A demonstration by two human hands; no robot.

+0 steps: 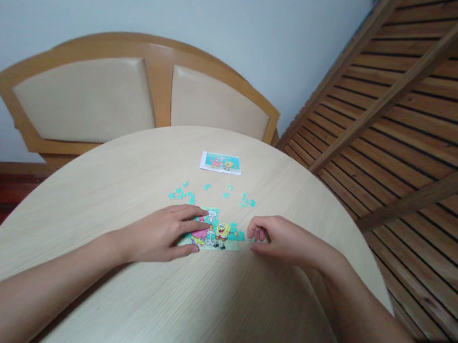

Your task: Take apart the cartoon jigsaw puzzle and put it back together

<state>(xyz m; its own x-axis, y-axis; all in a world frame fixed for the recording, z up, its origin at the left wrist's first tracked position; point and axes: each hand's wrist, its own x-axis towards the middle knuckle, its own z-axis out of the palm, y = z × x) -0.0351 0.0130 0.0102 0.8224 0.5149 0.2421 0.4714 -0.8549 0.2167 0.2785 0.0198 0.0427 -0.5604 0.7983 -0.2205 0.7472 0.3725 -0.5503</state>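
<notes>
A partly assembled cartoon jigsaw puzzle (220, 233) lies on the round light-wood table (149, 303). My left hand (163, 233) rests flat on the puzzle's left part, fingers stretched over it. My right hand (274, 238) sits just right of the puzzle with its fingers curled in a pinch; what they hold is too small to make out. Several loose teal puzzle pieces (182, 193) lie scattered just beyond the puzzle, more loose pieces (246, 200) to the right.
A small reference picture card (220, 162) lies farther back on the table. A wooden chair with beige padded back (137, 95) stands behind the table. A slatted wooden panel (427, 109) leans at the right. A pale wall is behind.
</notes>
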